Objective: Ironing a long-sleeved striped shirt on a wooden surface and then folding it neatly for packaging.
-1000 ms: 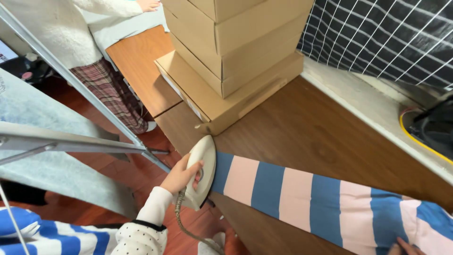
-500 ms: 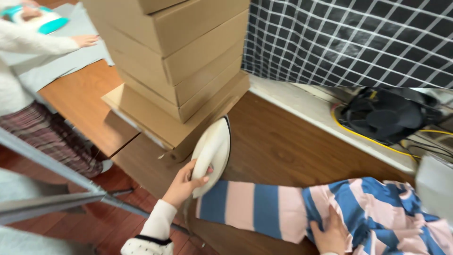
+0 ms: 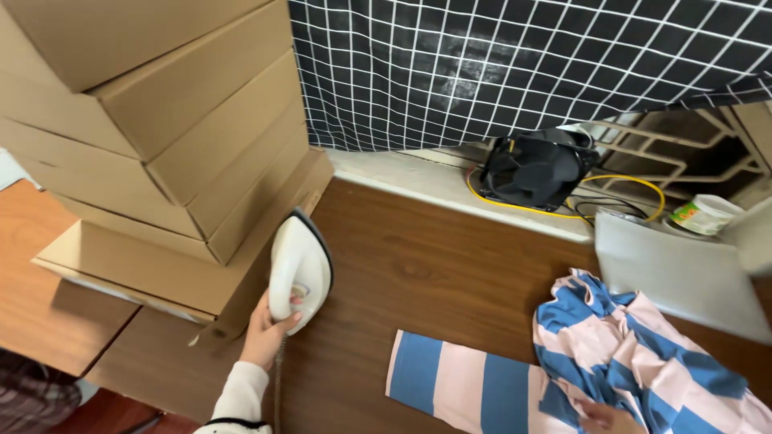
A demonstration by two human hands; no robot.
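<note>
My left hand (image 3: 264, 331) grips the handle of a white clothes iron (image 3: 298, 265), which stands tilted up on the dark wooden table (image 3: 426, 265) right beside a stack of cardboard boxes (image 3: 161, 137). A blue and pink striped garment (image 3: 563, 362) lies on the table to the right, one sleeve stretched flat toward the iron and the rest bunched up. My right hand (image 3: 603, 416) shows only as fingers at the bottom edge, pressing on the bunched cloth.
A black fan (image 3: 535, 169) with a yellow cable (image 3: 635, 189) sits on the pale ledge under a black grid-patterned curtain (image 3: 523, 64). A grey flat lid or board (image 3: 675, 273) and a small cup (image 3: 706, 214) are at the right. A lighter wooden table (image 3: 48, 273) adjoins at left.
My left hand lifted the iron off the striped sleeve and moved it up and left, next to the boxes. My right hand gathered the garment body into a bunch. My view swung right.
</note>
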